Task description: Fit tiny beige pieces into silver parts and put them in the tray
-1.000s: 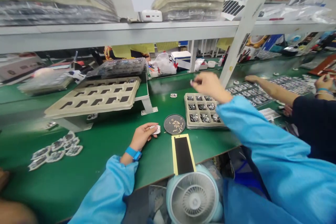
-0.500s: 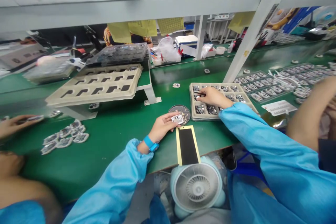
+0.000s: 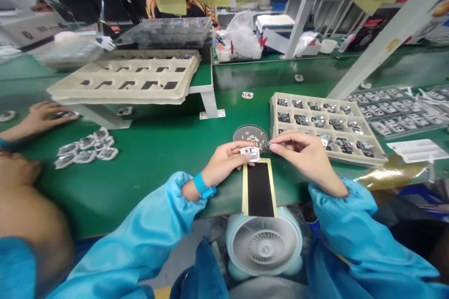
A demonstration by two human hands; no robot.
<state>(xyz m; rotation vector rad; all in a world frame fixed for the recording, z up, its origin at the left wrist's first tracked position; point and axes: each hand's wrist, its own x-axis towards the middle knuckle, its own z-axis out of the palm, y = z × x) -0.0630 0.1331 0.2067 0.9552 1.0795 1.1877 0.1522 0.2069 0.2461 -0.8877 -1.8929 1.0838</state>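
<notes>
My left hand (image 3: 228, 161) is closed around the edge of a small white plastic housing (image 3: 250, 153) with dark and metallic parts inside. My right hand (image 3: 301, 152) is pinched on dark, thin tweezers (image 3: 269, 145), mostly hidden by the fingers. Their tip points left, just beside the housing; whether they grip a small part I cannot make out. Behind both hands lies a round dark dish (image 3: 242, 132) with several tiny pale pieces. A black pad with a yellow border (image 3: 260, 189) lies below the housing at the table edge.
A beige compartment tray (image 3: 372, 152) of small metallic parts stands at right. Raised on a stand at left is another beige tray (image 3: 140, 96). Finished-looking housings (image 3: 85, 156) lie in a group near a co-worker's hand (image 3: 44, 119). A fan (image 3: 264, 243) sits below the table edge.
My right hand has moved left from the compartment tray to beside the housing, with the tweezers. My left hand still holds the housing. The view has tilted down.
</notes>
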